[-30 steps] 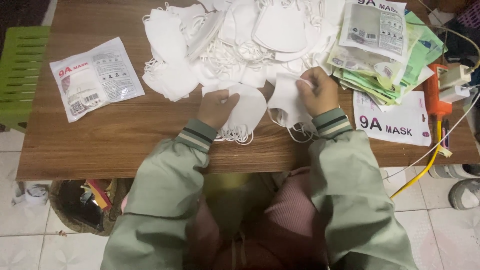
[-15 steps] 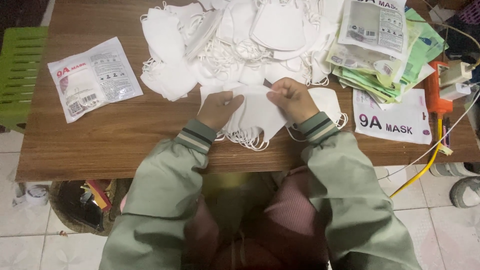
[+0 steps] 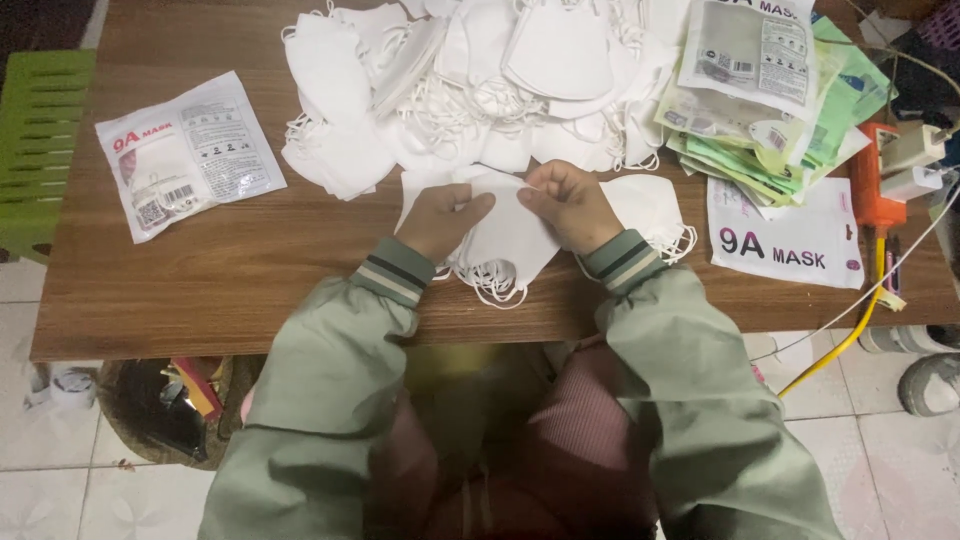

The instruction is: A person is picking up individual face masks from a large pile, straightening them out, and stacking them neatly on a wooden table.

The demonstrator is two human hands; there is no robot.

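my left hand (image 3: 440,218) and right hand (image 3: 570,205) meet over a small stack of white folded masks (image 3: 505,240) at the near middle of the wooden table (image 3: 200,290). all places below are given relative to this stack.

grip, left: fingers curled narrow, thumb and fingertips pinching the upper left edge of the top mask. grip, right: likewise narrow, pinching the upper edge just beside the left fingertips, the two nearly touching. the stack lies directly under and between both hands, its pointed lower end and white ear loops (image 3: 495,285) showing below my wrists, close to the table's near edge.

just right of the stack, partly under my right wrist, lies another white mask (image 3: 645,205). behind the stack, a large loose heap of white masks (image 3: 470,90) spreads across the far side of the table. right and behind, a pile of printed mask pouches (image 3: 750,90), white and green, leans against the heap. right of the stack, one flat white pouch (image 3: 785,240) lies alone. well apart to the left lies a single filled pouch (image 3: 185,150). far right, an orange tool (image 3: 870,185) with a yellow cable (image 3: 850,330). far left, off the table, a green plastic stool (image 3: 45,140).
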